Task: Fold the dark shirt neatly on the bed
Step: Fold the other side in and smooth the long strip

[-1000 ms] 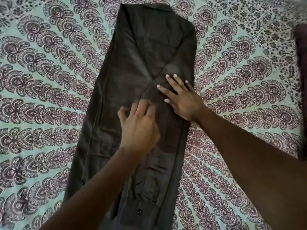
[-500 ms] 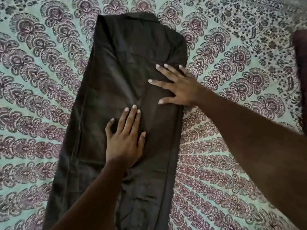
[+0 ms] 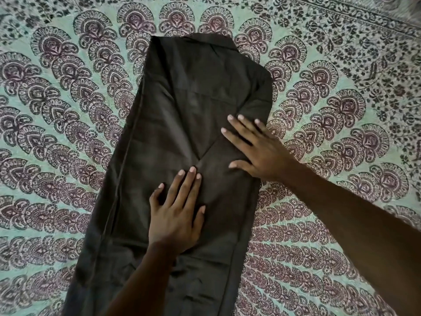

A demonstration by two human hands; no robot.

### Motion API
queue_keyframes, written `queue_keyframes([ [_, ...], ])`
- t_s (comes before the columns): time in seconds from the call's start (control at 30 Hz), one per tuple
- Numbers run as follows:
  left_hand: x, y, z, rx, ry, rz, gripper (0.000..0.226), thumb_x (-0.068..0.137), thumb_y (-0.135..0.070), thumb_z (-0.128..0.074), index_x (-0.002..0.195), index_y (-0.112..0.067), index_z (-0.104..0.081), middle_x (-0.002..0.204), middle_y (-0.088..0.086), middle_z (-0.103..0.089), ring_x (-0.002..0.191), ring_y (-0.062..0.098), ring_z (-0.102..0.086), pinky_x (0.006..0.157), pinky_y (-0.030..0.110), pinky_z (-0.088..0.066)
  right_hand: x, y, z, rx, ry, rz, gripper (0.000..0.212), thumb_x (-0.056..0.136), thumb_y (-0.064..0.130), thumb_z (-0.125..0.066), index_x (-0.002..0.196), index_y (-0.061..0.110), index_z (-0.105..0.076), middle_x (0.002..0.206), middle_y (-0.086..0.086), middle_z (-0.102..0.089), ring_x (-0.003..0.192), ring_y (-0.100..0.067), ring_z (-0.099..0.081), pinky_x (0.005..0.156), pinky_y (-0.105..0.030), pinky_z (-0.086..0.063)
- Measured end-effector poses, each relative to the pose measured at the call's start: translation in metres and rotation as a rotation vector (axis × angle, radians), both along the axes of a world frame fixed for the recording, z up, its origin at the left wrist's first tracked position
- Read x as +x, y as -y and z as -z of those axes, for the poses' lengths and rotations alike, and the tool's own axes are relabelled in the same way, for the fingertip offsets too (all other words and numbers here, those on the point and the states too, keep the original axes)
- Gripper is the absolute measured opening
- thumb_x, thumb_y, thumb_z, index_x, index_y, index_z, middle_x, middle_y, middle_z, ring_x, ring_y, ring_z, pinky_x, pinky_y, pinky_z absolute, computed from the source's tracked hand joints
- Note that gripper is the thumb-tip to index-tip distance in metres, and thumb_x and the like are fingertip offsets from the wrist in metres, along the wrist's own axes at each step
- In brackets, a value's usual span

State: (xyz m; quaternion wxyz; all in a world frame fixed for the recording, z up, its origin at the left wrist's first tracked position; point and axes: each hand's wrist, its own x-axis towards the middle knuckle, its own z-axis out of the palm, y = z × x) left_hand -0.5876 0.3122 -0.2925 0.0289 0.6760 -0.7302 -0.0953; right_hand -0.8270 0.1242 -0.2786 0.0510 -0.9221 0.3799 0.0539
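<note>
Dark shirt [image 3: 182, 124] lies lengthwise in a long narrow fold on patterned bedspread [image 3: 57, 133]. Left hand [image 3: 176, 215] and right hand [image 3: 257, 149] flat, fingers straight, pressing mid-shirt, slightly apart. No labels or writing legible.

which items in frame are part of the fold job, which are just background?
In the job:
- dark brown-black cloth shirt, folded into a long strip
- left hand, flat on it
- right hand, flat on it

Background:
- mint and maroon patterned bedspread

one dark shirt [image 3: 186, 137], two hands, one bedspread [image 3: 341, 92]
</note>
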Motion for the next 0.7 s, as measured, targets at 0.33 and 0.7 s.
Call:
queue_keyframes([
  [0.33,0.000,0.000,0.000,0.003,-0.008,0.006,0.075,0.097,-0.048,-0.052,0.164,-0.021,-0.030,0.174,-0.004,-0.017,0.159,0.017,-0.022,0.116,0.053,-0.029,0.020,0.131,-0.018,0.098,-0.075,-0.048,0.066,0.100,0.074,-0.017,0.162,0.050,-0.016,0.176,0.001,0.000,0.162,-0.031,-0.007,0.128,-0.056,-0.015],
  [0.7,0.000,0.000,0.003,-0.043,-0.050,-0.009,0.072,0.093,-0.047,-0.056,0.158,-0.021,-0.043,0.172,-0.002,-0.025,0.156,0.021,-0.031,0.114,0.054,-0.032,-0.003,0.137,-0.046,0.199,-0.110,0.234,0.040,0.080,-0.004,-0.072,0.112,0.020,-0.067,0.169,-0.012,-0.020,0.154,-0.045,-0.018,0.119,-0.060,-0.035],
])
